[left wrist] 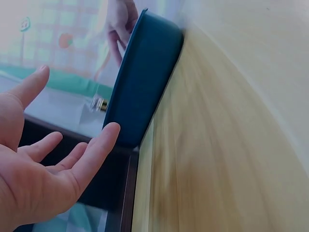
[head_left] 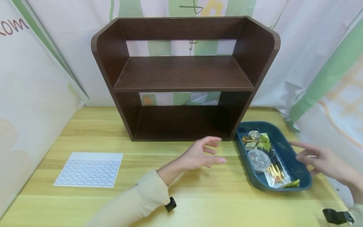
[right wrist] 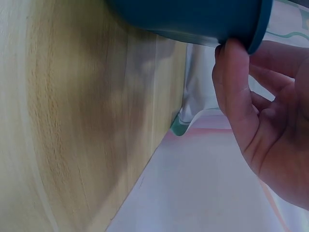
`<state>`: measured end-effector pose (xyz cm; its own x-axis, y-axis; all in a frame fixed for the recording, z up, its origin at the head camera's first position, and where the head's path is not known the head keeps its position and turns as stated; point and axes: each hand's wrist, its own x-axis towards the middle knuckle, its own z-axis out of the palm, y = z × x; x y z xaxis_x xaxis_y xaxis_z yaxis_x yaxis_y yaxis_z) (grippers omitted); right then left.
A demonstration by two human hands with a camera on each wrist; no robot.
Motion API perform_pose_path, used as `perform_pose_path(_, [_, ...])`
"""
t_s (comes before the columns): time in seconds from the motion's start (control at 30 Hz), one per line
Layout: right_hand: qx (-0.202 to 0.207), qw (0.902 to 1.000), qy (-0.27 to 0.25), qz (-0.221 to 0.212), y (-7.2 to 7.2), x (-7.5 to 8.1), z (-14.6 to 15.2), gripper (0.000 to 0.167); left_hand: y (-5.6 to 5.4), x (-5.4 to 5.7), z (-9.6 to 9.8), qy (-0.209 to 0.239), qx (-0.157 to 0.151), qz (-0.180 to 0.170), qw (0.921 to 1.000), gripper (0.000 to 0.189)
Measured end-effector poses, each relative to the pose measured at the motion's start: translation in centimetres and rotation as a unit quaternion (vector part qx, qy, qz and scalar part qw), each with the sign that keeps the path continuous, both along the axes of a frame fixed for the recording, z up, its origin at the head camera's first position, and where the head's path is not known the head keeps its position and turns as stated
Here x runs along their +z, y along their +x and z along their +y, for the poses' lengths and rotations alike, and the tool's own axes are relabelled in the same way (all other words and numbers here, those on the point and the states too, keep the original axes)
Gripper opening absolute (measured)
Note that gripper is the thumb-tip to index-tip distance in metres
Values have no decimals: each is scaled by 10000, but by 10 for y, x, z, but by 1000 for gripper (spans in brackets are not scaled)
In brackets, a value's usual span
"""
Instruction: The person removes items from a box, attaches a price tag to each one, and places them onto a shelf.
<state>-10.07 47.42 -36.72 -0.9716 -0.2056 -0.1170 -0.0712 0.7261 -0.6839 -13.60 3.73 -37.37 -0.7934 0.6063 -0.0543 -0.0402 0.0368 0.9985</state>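
A dark blue plastic tray (head_left: pixel 293 164) stands on the table at the right, beside the shelf. In it lie an amber glass bottle with a clear cap (head_left: pixel 251 141), a round clear plastic container (head_left: pixel 259 160) and a clear-and-green packet of thin black and gold sticks (head_left: pixel 275 170). My right hand (head_left: pixel 326 160) holds the tray's right rim, thumb (right wrist: pixel 236 67) under the lip and fingers over it. To the tray's left my left hand (head_left: pixel 199 154) hovers above the table, fingers spread and empty, apart from the tray in the head view.
A dark brown two-tier shelf (head_left: pixel 184 74) stands at the back middle of the wooden table (head_left: pixel 198 195). A white sheet of blue-bordered labels (head_left: pixel 89 169) lies at the left. Patterned curtains (head_left: pixel 317 94) hang behind and at both sides.
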Motion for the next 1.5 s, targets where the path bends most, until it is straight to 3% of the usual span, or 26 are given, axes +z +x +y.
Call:
perform_pose_path(0.23, [-66,9999,120,-41,0,1,2,58,0,1,36,17,-101,-101,9999,61])
perform_pose_path(0.57, [-44,9999,100,-94,-2,0,2,58,3,10,78,-196,213,81,9995,55])
perform_pose_path(0.77, [-59,9999,99,-51,-1,0,1,58,5,11,92,-281,176,357,9988,56])
perform_pose_path(1.1, [-106,9997,217,-99,-2,1,0,57,3,11,109,-795,-10,933,9925,59])
perform_pose_path(1.2, [-105,9996,236,-133,-2,1,0,57,2,12,116,-1208,-71,1288,9843,62])
perform_pose_path(1.3, [-84,9997,201,-141,-2,1,0,57,1,13,123,-1760,-70,1613,9711,65])
perform_pose_path(1.4, [-47,9999,141,-81,-1,1,0,57,0,12,131,-2367,-28,1995,9509,67])
perform_pose_path(1.5, [-17,9999,123,1,-1,1,1,57,-1,10,139,-2957,-43,2440,9236,69])
